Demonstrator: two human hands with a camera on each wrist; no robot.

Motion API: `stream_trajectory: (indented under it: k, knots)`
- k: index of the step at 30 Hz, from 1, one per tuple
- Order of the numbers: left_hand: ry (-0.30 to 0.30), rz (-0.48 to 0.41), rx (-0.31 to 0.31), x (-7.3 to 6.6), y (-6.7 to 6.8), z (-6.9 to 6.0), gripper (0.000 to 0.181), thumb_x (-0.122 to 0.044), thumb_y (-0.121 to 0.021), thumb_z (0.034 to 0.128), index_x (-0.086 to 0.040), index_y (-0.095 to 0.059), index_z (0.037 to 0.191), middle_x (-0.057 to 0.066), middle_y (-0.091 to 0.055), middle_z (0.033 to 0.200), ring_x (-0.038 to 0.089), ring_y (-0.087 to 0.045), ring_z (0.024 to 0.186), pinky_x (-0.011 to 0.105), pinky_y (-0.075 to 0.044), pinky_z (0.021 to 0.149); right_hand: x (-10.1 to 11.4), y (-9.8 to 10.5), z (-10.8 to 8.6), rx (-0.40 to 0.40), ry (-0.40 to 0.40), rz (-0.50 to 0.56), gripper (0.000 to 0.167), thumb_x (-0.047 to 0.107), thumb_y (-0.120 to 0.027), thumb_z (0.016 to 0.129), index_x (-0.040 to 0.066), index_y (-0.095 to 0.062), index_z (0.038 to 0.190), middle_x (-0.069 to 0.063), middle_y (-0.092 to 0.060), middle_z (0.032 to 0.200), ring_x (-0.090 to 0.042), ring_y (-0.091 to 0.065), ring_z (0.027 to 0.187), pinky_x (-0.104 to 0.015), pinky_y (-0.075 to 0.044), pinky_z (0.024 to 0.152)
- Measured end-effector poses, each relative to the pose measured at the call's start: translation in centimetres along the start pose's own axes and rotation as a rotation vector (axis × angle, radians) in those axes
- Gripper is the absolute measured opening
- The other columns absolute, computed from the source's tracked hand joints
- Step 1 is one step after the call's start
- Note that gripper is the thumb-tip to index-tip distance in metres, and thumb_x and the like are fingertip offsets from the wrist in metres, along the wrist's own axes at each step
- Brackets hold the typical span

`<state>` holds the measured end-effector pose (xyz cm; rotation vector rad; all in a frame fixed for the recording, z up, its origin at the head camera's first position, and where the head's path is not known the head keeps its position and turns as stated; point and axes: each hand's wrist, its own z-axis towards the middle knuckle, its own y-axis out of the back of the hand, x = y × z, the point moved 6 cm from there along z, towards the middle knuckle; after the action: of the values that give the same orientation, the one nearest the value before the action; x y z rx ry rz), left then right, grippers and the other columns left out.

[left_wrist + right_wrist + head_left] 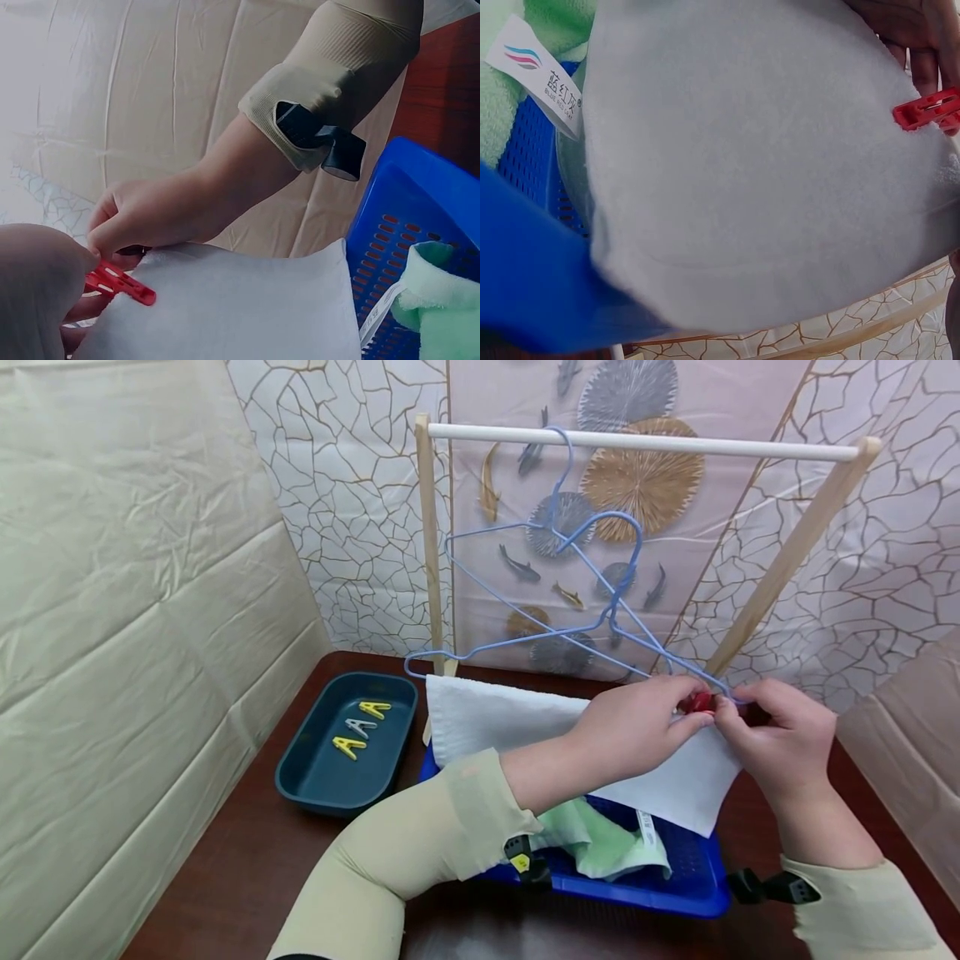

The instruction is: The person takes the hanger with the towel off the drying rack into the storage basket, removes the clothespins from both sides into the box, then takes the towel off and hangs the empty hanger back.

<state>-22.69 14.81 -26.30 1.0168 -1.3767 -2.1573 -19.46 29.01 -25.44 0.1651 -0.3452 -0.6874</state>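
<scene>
A blue hanger (517,642) hangs in front of the rack bar, with a white cloth (487,714) along its lower side. At the hanger's right end, my left hand (637,731) pinches a red clip (701,702), whose tip lies over the cloth (240,300) in the left wrist view. Close against it, my right hand (783,743) has its thumb and curled fingers on the cloth corner and hanger end; its exact grip is partly hidden. The red clip (930,111) also shows at the cloth's edge in the right wrist view.
A second blue hanger (487,530) hangs from the white bar (675,444) of the wooden rack. Below the cloth, a blue basket (637,897) holds a green cloth (600,843). At left, a dark teal tray (322,777) holds two yellow clips and a grey one.
</scene>
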Motion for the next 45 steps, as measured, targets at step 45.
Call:
stream_trajectory:
  k: [45]
  knots:
    - [-0.256, -0.402, -0.235, 0.4, 1.9, -1.9, 0.024, -0.024, -0.054, 0.1030, -0.014, -0.068, 0.120, -0.012, -0.066, 0.096, -0.005, -0.054, 0.090, 0.008, -0.042, 0.081, -1.4, 1.0, -0.7, -0.026, -0.057, -0.057, 0.033, 0.018, -0.064, 0.080, -0.012, -0.064, 0.066, -0.026, -0.056, 0.062, 0.012, -0.043, 0.068, -0.006, -0.037, 0.068]
